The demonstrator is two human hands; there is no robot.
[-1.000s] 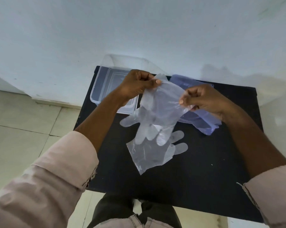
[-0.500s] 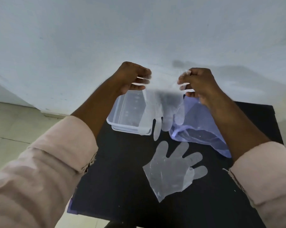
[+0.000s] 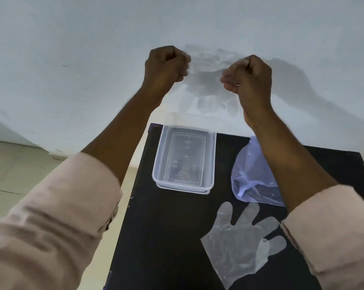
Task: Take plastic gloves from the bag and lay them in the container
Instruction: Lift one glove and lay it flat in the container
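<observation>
both hands are up in front of the pale wall (image 3: 72, 49). the left hand (image 3: 166, 64) and right hand (image 3: 248, 75) are each closed into a fist, gripping the edges of a clear plastic glove (image 3: 208, 86) that hangs stretched between them, its fingers pointing down, faint and blurred against the wall. below, on the black table (image 3: 166, 237), an empty clear plastic container (image 3: 185, 158) sits near the far edge. just beside it on the right lies a crumpled bluish plastic bag (image 3: 250, 176), partly behind the right forearm. nearer the camera a second clear glove (image 3: 239, 239) lies flat, fingers spread, apart from the container. pink rolled sleeves (image 3: 51, 216) fill both lower corners.
</observation>
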